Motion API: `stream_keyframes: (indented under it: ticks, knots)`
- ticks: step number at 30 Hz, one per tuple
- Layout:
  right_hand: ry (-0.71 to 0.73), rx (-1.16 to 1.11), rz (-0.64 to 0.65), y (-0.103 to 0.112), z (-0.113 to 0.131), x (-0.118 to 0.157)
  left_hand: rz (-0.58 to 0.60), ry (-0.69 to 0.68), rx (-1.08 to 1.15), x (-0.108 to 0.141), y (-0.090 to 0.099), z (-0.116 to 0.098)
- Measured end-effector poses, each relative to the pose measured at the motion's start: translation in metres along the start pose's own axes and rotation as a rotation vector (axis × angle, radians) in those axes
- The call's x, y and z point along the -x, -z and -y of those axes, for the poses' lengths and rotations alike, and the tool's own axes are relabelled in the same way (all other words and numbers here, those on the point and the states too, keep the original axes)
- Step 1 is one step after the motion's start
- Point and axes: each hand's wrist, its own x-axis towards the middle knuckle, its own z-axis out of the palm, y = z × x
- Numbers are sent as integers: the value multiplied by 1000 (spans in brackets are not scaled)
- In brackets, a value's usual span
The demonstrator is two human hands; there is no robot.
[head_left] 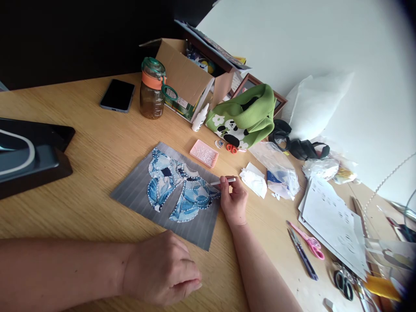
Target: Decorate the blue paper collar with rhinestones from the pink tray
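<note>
My right hand [233,199] pinches a thin white pen-like tool [227,181], whose tip points at the right part of a blue and white garment-shaped piece [191,197]. Rows of small white beads line the edges of that piece, which lies on a grey striped sheet [130,195]. Near the sheet's front edge my left hand [165,269] rests on the table with its fingers curled into a fist; nothing shows in it. A pink tray [204,154] of tiny clear beads is just behind the sheet.
Behind stand a phone [117,95], a bottle [152,89], a cardboard box [185,73], a white glue bottle [200,117] and a green panda bag [243,115]. To the right are pink scissors [307,240], a cutter [302,255] and papers [331,221]. A dark stand [35,160] is left.
</note>
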Motion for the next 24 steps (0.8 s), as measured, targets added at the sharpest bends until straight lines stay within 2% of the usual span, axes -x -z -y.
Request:
stream_keyframes:
  ticks: [24]
  knots:
    - [6, 3, -14, 1, 3, 0, 26, 14, -19, 0, 1, 2]
